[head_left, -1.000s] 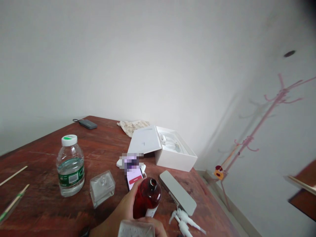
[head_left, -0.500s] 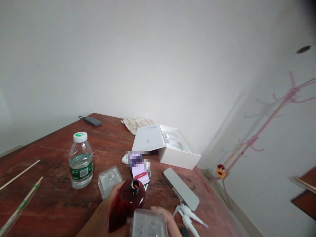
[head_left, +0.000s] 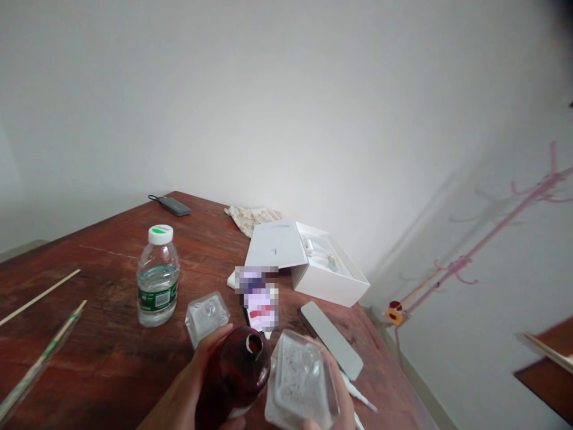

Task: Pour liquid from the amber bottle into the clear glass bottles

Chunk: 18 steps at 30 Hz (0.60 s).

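My left hand (head_left: 190, 382) is wrapped round a dark red-brown bottle (head_left: 242, 370), whose uncapped mouth tilts toward the right. Close beside it, my right hand (head_left: 333, 382) grips a clear plastic box (head_left: 301, 379) with small specks on its surface. The two held things are near each other at the bottom of the view, the bottle's lower part out of frame. Just beyond my left fingers lies a second clear plastic container (head_left: 206, 313). A water bottle (head_left: 158, 280) with a white cap and green label stands upright to the left.
A phone (head_left: 261, 310), partly pixelated, lies ahead of the bottle. Behind it is an open white box (head_left: 331, 280). A grey slab-shaped device (head_left: 331, 340) lies right, with white pump tops (head_left: 358, 394) near my right hand. Wooden sticks (head_left: 45, 358) lie left.
The clear plastic box has risen further into view and shifted right with my right hand. The red-brown bottle has moved slightly right and leans more. The camera view has shifted a little.
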Tool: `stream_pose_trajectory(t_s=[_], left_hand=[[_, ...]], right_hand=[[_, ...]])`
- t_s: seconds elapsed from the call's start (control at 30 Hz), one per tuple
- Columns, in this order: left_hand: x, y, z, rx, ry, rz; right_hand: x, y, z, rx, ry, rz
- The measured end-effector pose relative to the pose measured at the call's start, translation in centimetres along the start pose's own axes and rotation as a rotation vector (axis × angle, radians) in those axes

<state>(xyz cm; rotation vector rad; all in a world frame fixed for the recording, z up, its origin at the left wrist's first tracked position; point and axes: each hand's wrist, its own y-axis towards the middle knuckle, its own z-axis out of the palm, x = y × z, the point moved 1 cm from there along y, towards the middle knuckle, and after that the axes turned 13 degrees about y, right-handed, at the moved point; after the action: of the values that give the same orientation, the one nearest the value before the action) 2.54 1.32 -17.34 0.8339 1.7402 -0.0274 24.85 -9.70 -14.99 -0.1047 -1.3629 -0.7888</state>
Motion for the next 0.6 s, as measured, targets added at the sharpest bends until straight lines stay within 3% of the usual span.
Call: stream_pose_trajectory(t_s=[0.2, 0.43, 0.6], left_hand=[[-0.9, 0.8, -1.0, 0.054, 0.063, 0.009], [0.5, 0.4, -0.4, -0.041, 0.181, 0.05], [-1.6, 1.1, -1.3, -0.013, 0.215, 0.063]], right_hand=[[0.2, 1.0, 0.5, 0.042, -0.042, 0.029], [0.4, 1.3, 0.5, 0.065, -0.1, 0.014], [0.6, 1.4, 1.2, 0.06, -0.018, 0.036]])
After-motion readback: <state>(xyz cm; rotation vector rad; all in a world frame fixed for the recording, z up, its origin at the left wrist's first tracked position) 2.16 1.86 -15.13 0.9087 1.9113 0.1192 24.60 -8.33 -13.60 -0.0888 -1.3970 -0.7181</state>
